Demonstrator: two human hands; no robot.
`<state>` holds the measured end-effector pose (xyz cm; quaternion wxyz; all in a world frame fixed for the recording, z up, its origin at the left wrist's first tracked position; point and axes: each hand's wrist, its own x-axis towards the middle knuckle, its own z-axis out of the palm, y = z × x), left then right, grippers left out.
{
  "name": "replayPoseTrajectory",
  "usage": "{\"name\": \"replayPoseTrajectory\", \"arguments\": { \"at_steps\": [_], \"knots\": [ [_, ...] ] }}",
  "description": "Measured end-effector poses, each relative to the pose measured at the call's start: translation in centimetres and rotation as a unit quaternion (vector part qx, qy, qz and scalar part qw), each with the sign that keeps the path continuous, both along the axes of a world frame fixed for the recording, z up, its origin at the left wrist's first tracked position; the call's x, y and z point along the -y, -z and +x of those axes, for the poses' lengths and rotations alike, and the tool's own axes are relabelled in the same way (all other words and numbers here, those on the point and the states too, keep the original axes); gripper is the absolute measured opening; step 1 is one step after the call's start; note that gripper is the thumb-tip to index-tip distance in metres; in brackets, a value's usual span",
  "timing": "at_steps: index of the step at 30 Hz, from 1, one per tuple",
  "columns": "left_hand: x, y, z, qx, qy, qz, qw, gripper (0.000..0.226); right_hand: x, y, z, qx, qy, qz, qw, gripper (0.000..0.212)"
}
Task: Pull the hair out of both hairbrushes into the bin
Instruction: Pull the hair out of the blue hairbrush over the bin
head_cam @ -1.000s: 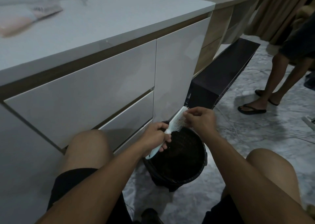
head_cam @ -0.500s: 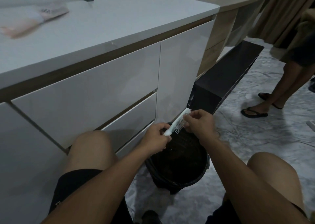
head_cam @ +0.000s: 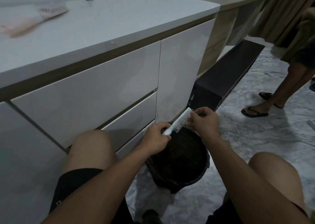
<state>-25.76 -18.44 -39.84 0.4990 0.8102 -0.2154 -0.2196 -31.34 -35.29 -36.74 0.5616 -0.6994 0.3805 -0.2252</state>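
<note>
Your left hand (head_cam: 156,136) grips the brush (head_cam: 179,121) handle over the bin (head_cam: 180,155). Your right hand (head_cam: 204,121) has shifted nearer along the bristles, pinching, apparently on hair. Second brush (head_cam: 51,11) waits on the desk (head_cam: 119,19), far left.

Both hands (head_cam: 156,137) (head_cam: 205,121) work a white hairbrush (head_cam: 180,121) over the bin (head_cam: 201,176).

White brush, black bin, grey floor.
My hairbrush (head_cam: 181,120) is white, the woven-look bin (head_cam: 180,157) black, cabinet (head_cam: 95,94) glossy white, floor (head_cam: 255,135) grey marbled; something blurred, perhaps pink (head_cam: 22,25).
</note>
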Motion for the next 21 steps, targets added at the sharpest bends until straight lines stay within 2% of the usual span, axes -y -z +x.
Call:
{"name": "replayPoseTrajectory", "arguments": {
  "at_steps": [5, 11, 16, 21],
  "knots": [
    [0.0, 0.1, 0.0, -0.015, -0.005, 0.001, 1.000, 0.030, 0.2, 0.0, 0.3, -0.007, 0.022, -0.011, 1.000, 0.013],
    [0.3, -0.4, -0.3, -0.109, -0.017, -0.005, 0.994, 0.035, 0.0, -0.2, 0.2, -0.012, 0.017, -0.032, 0.999, 0.012],
    [0.3, -1.3, -0.6, -0.170, -0.003, -0.048, 0.984, 0.018, -0.2, -0.2, 0.1, 0.011, -0.019, 0.037, 0.999, 0.015],
    [0.0, -1.5, -0.8, -0.153, 0.012, -0.045, 0.987, 0.010, 0.1, -0.5, 0.2, 0.009, 0.010, 0.012, 1.000, 0.006]
  ]
}}
